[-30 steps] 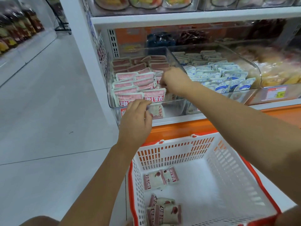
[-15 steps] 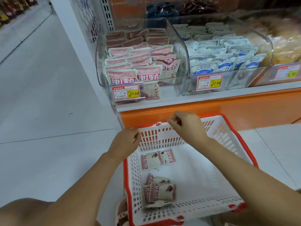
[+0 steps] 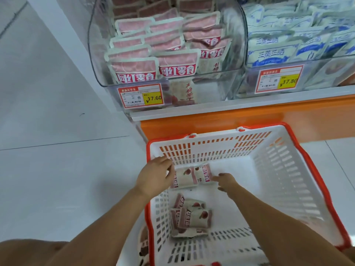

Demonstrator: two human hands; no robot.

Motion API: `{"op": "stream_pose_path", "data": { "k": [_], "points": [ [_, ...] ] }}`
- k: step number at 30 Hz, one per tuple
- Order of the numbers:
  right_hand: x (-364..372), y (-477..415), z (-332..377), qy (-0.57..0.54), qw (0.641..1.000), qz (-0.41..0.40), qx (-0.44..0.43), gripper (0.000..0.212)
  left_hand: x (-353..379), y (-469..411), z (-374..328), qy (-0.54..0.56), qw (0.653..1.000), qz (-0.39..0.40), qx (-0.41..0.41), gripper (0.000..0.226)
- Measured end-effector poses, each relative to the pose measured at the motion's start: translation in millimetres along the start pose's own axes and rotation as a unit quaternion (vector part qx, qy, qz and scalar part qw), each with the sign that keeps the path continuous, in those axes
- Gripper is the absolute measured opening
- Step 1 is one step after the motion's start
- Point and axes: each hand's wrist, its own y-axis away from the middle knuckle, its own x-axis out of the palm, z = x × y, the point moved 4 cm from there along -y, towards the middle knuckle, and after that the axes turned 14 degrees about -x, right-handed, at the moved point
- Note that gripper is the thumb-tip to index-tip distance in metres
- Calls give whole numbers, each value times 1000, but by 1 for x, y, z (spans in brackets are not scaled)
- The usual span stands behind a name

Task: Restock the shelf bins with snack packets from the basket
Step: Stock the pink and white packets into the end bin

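1. Shelving rose in front of me, a white shelf [image 3: 230,107] over a smooth orange base panel [image 3: 249,120], with glossy grey floor tiles [image 3: 57,131] off to my left.
2. Two clear, round-cornered plastic bins sat side by side on that shelf. The left bin [image 3: 211,81] was packed with flat pink packets [image 3: 153,54] standing in rows. The right bin [image 3: 244,45] held blue-and-white packets [image 3: 288,45].
3. A red-and-yellow price tag [image 3: 141,97] was fixed to the left bin's front, and a second tag [image 3: 279,80] to the right bin's.
4. The basket [image 3: 288,169] stood on the floor just below the shelf. It was white slotted plastic with an orange rim, and its far wall stood between my hands and the base panel.
5. Inside, two soft cream-and-red packets lay flat beside each other near the far wall. A loose heap of packets [image 3: 192,217] lay closer to me by the left wall.
6. My left hand [image 3: 153,175] was down inside the basket, its fingers bent against the end of the left packet [image 3: 181,178]. I could not tell whether they pinched it.
7. My right hand [image 3: 225,182] was released, its fingers stretched toward the right packet [image 3: 204,174], fingertips at its edge and holding nothing.
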Motion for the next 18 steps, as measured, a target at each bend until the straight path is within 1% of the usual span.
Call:
{"op": "stream_pose_path", "data": {
  "k": [1,3,4,5,8,12,14,16,18],
  "points": [
    [5,-3,1,-9,1000,-5,3,47,-1,0,0,6,1000,-12,2,36],
    [12,-8,5,-22,1000,-14,4,32,-1,0,1,11,1000,-18,-1,35],
    [16,-10,8,-30,999,-9,3,24,0,-1,1,9,1000,-20,-2,34],
    [21,-13,8,-35,999,0,4,21,0,-2,2,7,1000,-22,-5,33],
    [37,-19,12,-24,999,39,-1,26,0,-4,3,11,1000,-18,-14,25],
    [45,-12,23,9,997,62,-36,19,0,-7,4,16,1000,-14,-18,16],
    [41,-8,28,41,996,56,-57,13,0,-7,4,9,1000,-6,-17,16],
    [29,0,35,80,993,42,-74,19,-2,-6,2,3,1000,2,-13,17],
    [10,14,51,151,981,30,-115,17,-4,-5,-1,-15,1000,19,-13,19]
  ]
}}
